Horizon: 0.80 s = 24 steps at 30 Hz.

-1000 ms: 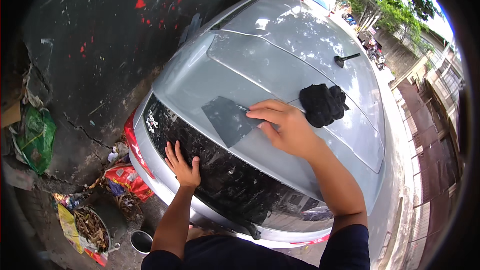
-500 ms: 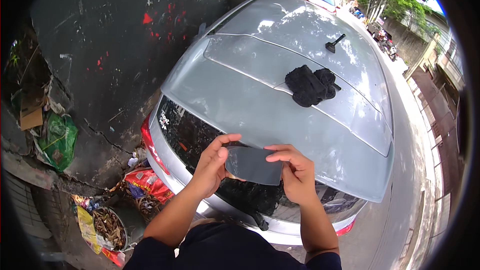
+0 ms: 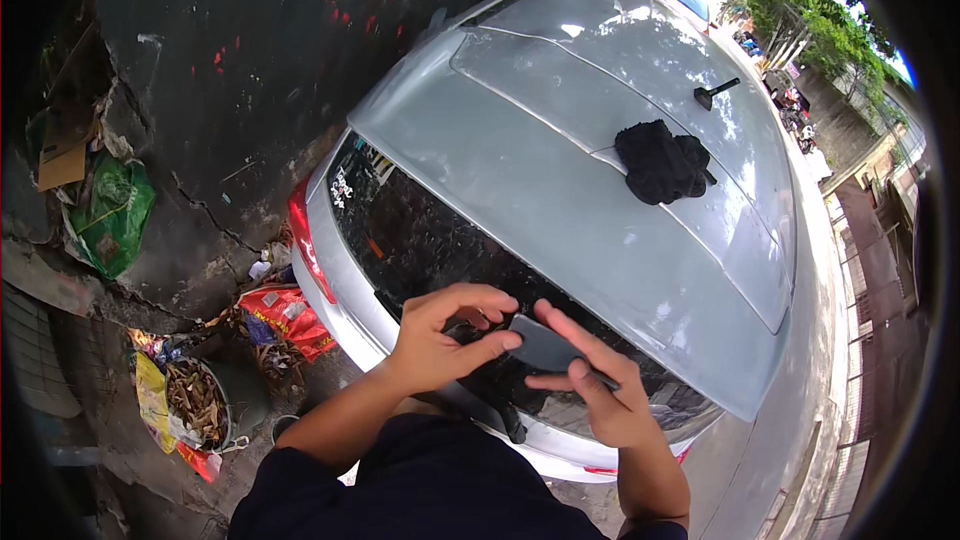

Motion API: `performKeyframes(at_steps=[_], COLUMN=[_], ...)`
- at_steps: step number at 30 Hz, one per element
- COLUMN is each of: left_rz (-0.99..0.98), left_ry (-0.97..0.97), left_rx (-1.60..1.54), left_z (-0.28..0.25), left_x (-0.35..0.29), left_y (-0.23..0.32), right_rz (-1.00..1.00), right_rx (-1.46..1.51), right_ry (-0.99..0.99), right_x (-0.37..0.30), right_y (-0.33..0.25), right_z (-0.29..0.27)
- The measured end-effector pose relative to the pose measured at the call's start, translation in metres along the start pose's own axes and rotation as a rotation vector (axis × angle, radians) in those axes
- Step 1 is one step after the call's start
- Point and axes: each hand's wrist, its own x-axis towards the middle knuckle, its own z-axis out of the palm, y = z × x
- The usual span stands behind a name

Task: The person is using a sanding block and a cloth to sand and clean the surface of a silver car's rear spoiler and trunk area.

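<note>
At the far left a flat piece of cardboard (image 3: 62, 168) lies in a broken part of the dark wall (image 3: 260, 70), with a crumpled green plastic bag (image 3: 115, 215) just beside it. Lower down, a yellow bag (image 3: 151, 388) sits against a dark bucket (image 3: 243, 400) filled with dry leaves (image 3: 198, 395). Red paint spots and a long crack mark the wall; near its foot lies a red plastic sack (image 3: 290, 318).

Next comes the rear of a silver car (image 3: 520, 165), its red tail light (image 3: 308, 240) at the left corner, then the dark rear window (image 3: 420, 225), with white lettering at its left end and specks over the glass.

The left hand (image 3: 432, 342) is above this window, fingers curved and thumb apart from them, at the left end of a dark grey sheet (image 3: 545, 343); whether it grips the sheet, I cannot tell. The small, smooth sheet is tilted between the two hands over the window. The right hand (image 3: 615, 402) holds its right end, long fingers stretched along the far edge and thumb on the near side.

Farther right, a bunched black cloth (image 3: 655, 162) lies on the roof, near a short black antenna (image 3: 715, 92). A road (image 3: 735, 450) runs along the car's right side.
</note>
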Motion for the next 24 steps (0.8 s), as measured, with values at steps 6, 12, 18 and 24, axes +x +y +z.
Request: performKeyframes(at_steps=[6,12,18,24], left_rz=[-0.178,-0.347,-0.354,-0.378], left_ry=[0.627,0.718,0.6,0.631], left_rx=[0.551,0.753,0.821,0.849], left_z=[-0.062,-0.049,-0.038,-0.058], left_x=[0.004,-0.03,-0.031,-0.038], left_y=[-0.15,-0.212,-0.206,-0.206], right_rz=[-0.413,-0.327,-0.616,-0.472], right_rx=[-1.539,-1.684,-1.619,-1.692], right_ry=[-0.025,-0.404,-0.507,-0.622], right_x=[0.055,0.09,0.258,0.203], right_y=[-0.061,-0.031,-0.006,-0.033], right_z=[-0.059,-0.072,-0.016,-0.032])
